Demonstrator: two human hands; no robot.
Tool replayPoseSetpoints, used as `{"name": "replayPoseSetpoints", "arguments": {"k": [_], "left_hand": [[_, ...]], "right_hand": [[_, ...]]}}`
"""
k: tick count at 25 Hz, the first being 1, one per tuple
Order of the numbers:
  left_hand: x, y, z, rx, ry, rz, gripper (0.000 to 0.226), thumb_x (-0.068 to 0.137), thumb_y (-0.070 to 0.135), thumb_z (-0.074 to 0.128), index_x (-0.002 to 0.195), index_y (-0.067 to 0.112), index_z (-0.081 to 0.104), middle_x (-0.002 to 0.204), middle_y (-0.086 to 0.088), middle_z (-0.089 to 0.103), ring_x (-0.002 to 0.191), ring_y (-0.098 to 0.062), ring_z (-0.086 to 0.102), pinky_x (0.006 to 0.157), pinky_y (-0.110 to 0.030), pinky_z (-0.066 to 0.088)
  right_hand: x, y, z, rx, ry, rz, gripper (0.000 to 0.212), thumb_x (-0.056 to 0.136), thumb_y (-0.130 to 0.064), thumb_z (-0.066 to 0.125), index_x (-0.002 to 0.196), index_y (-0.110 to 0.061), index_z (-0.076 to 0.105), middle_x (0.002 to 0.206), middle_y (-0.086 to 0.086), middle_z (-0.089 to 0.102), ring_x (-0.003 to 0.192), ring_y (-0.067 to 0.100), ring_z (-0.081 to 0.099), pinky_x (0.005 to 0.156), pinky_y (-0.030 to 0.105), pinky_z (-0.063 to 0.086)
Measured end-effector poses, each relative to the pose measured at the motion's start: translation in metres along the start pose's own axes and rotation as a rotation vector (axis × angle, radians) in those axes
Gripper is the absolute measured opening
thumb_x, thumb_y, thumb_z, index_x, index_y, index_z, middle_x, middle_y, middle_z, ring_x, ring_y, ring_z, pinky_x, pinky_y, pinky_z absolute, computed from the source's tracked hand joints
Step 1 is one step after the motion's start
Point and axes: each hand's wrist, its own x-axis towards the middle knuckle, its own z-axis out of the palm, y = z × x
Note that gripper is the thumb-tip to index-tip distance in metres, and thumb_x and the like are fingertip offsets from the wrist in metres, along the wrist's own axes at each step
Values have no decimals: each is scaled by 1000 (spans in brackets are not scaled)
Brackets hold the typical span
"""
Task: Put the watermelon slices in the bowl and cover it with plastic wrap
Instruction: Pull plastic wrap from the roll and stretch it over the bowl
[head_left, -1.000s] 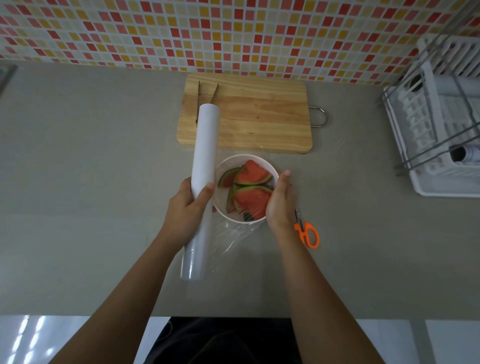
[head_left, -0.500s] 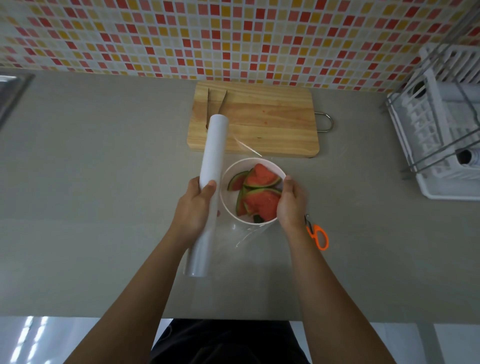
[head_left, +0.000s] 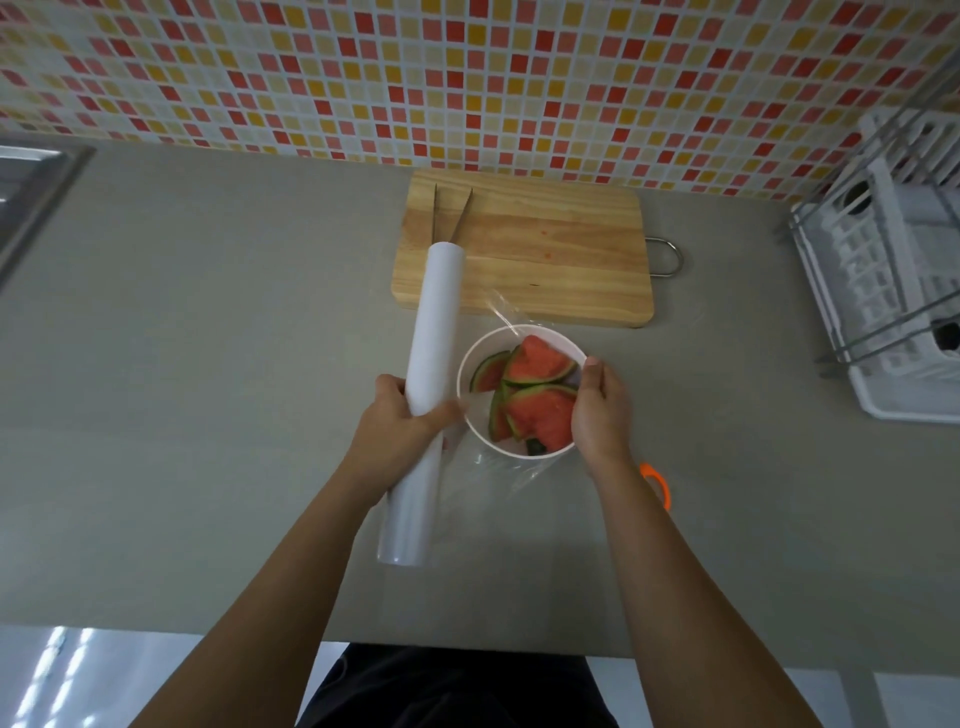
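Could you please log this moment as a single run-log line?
left hand: gripping wrap roll | right hand: on bowl rim | watermelon slices: in bowl | film: partly over

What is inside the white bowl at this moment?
The white bowl holds several watermelon slices, red flesh with green rind. The right hand covers its right edge; the bowl's bottom is mostly hidden.
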Motion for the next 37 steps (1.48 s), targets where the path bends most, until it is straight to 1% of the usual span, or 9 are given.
{"name": "replayPoseSetpoints", "arguments": {"k": [5,9,12,16,19,22,26,33,37], "left_hand": [[2,-4,-2,-47,-3,-28,48,79,54,59,113,21,53,102,-8,65,89,-27,66,80,-45,54],[0,-4,-9,-173,-9,-31,56,77,54,60,118,19,45,99,-11,64,70,-23,68,64,-42,57],[-3,-5,-15,-52,-12,-6,63,58,54,71,106,17,55,95,-9,68,82,-29,68,74,-48,57],[-12,-13,-10,-105,-77,-57,50,71,60,62,104,22,55,98,-14,68,85,-33,68,78,-51,56],[-18,-16,-6,-246,-104,-106,49,75,43,70,109,17,46,91,-16,64,60,-22,65,55,-36,55],[-20,-21,-18,-244,-179,-120,57,62,25,70,114,10,50,101,-19,65,72,-25,65,61,-37,53],[-33,-31,-18,-143,-145,-13,60,65,46,64,121,31,49,109,-2,64,92,-21,64,78,-39,53],[-44,-55,-12,-7,7,0,47,67,50,71,104,26,56,95,2,65,84,-19,65,61,-35,52],[-50,-57,-6,90,69,77,52,70,67,54,106,30,54,90,7,65,79,-8,63,60,-25,46]], "right_hand": [[18,-5,-4,-36,-15,-8,31,99,-25,34,78,-12,54,79,2,56,81,20,53,71,26,36],[16,-5,-2,-39,8,14,35,99,-27,33,79,-9,55,80,5,58,81,23,55,74,31,41],[15,-4,-3,-29,22,27,39,100,-28,31,87,-5,60,85,8,60,85,25,57,79,34,43],[15,-5,-2,-33,21,7,39,99,-26,33,83,-2,59,81,8,58,81,23,54,71,30,39],[15,-8,-1,-11,36,12,36,99,-24,35,81,-4,59,81,8,58,80,23,54,71,29,38],[15,-8,-1,-10,47,21,36,98,-24,35,85,-2,61,84,7,58,82,22,52,72,28,35],[14,-8,-1,-21,45,19,38,99,-24,33,94,-1,63,90,6,57,86,21,52,74,26,34],[16,-6,0,-28,27,-2,36,99,-23,33,81,-6,58,86,12,59,84,23,54,72,29,37],[18,-3,0,-48,28,-14,35,99,-23,33,83,-6,59,87,11,58,85,21,53,73,28,37]]}}
